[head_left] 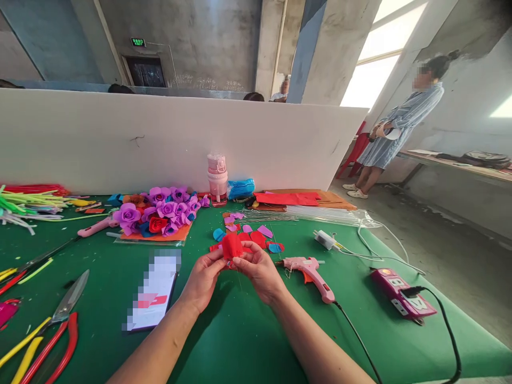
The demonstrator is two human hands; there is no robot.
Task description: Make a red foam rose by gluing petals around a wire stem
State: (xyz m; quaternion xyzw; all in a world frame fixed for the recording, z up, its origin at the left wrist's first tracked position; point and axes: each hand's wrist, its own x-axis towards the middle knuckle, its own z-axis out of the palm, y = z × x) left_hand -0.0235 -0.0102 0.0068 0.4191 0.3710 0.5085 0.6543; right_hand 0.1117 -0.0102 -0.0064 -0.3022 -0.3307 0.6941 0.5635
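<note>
Both my hands meet above the green table (224, 330) and pinch a small red felt flower bud (232, 246). My left hand (205, 277) grips the bud from the left with closed fingers. My right hand (258, 271) presses it from the right, fingers curled round it. A thin wire hangs down from the bud between my palms. Loose red, pink and blue felt petals (256, 234) lie just behind the bud. A pink glue gun (312, 269) rests on the table right beside my right hand.
A phone (154, 293) lies left of my left hand. Scissors and red-handled pliers (56, 330) sit at the near left. Finished purple and red flowers (160, 210), a pink bottle (217, 178), a power strip (402, 293) and a white partition (120, 138) surround the work spot. A person stands far right.
</note>
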